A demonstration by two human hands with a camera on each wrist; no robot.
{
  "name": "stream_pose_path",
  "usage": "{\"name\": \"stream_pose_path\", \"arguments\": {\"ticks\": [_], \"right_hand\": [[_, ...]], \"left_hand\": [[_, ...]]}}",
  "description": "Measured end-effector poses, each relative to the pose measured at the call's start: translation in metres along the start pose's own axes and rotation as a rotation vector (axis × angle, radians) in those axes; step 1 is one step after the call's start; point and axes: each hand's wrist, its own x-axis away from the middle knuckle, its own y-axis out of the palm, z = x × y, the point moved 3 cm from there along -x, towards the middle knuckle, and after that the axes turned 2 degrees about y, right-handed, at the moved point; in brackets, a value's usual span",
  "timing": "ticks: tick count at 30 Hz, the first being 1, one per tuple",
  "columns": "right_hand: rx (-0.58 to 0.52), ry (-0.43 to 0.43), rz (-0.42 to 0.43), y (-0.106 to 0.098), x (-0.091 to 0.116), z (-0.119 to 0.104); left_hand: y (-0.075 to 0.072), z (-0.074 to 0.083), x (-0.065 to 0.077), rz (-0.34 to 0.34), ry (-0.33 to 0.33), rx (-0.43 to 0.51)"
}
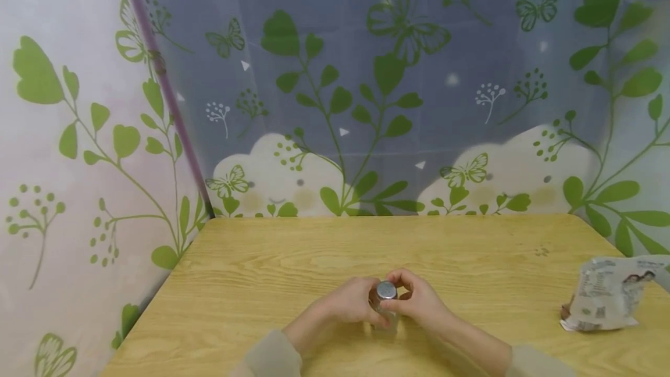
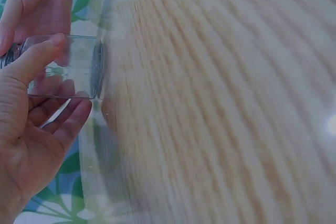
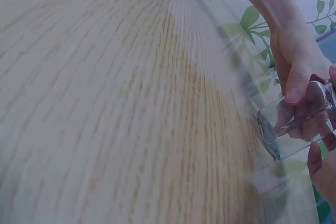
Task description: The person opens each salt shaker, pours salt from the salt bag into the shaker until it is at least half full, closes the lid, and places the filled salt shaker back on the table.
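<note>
A small clear glass jar (image 1: 388, 330) with a silver metal lid (image 1: 387, 290) stands upright on the table in the head view. My left hand (image 1: 352, 301) grips the body from the left, thumb on the near side. From the right, my right hand (image 1: 421, 301) pinches the lid's edge between thumb and fingers. In the left wrist view, the left thumb and fingers hold the see-through glass (image 2: 79, 66), and its thick base is at the tabletop. The right wrist view has the jar (image 3: 281, 132) at its right edge; the lid is mostly cut off there.
The wood-grain table (image 1: 262, 260) extends around the hands. A white printed plastic packet (image 1: 602, 295) stands at the table's right side, with something brown at its lower left corner. A leaf-and-butterfly patterned curtain (image 1: 324, 103) hangs behind and at the sides.
</note>
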Motion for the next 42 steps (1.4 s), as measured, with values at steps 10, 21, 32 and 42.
{"name": "stream_pose_path", "arguments": {"ticks": [10, 21, 32, 42], "right_hand": [[-0.08, 0.02, 0.036, 0.0004, -0.0006, 0.0027], [-0.047, 0.008, -0.017, -0.0024, 0.0019, 0.0001], [-0.026, -0.066, -0.051, -0.002, -0.0009, -0.001], [0.035, -0.067, 0.032, -0.005, -0.0003, -0.0051]], "left_hand": [[-0.0004, 0.001, -0.0015, 0.005, 0.0, -0.01], [-0.0013, 0.0005, -0.0016, 0.001, 0.011, -0.001], [-0.0031, 0.0005, -0.0005, 0.0, 0.002, -0.033], [-0.004, 0.0006, 0.0019, 0.009, 0.012, 0.001]]}}
